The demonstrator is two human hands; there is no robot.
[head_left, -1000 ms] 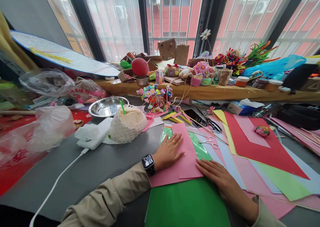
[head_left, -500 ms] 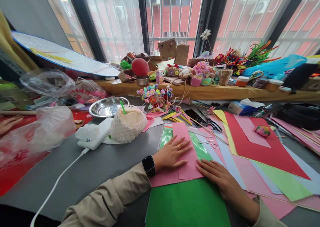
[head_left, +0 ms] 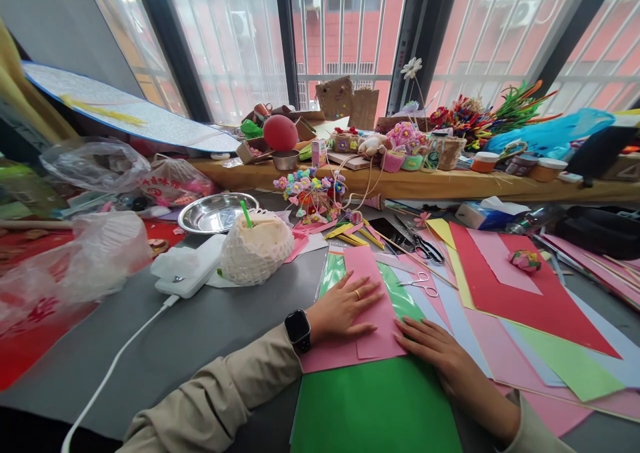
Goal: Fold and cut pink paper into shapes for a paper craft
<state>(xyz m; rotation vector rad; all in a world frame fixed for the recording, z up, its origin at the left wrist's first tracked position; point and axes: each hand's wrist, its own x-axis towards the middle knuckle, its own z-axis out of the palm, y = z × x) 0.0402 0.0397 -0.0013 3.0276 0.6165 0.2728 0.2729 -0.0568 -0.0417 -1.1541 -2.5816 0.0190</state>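
A pink sheet of paper, one side folded over, lies on a green sheet in front of me. My left hand rests flat on the folded part with its fingers spread, a ring and a black watch on that arm. At the fold's right edge, my right hand lies with fingers stretched out, its fingertips touching the pink paper. Just beyond it are small white scissors. Neither hand grips anything.
Coloured sheets, including a red one, overlap at the right. Black scissors lie behind. On the left stand a white foam-netted coconut with a green straw, a metal plate and a white device with a cable. Crafts line the sill.
My hands have barely moved; the right fingertips have shifted slightly at the paper's edge. Another person's hand at the far left has gone out of view.
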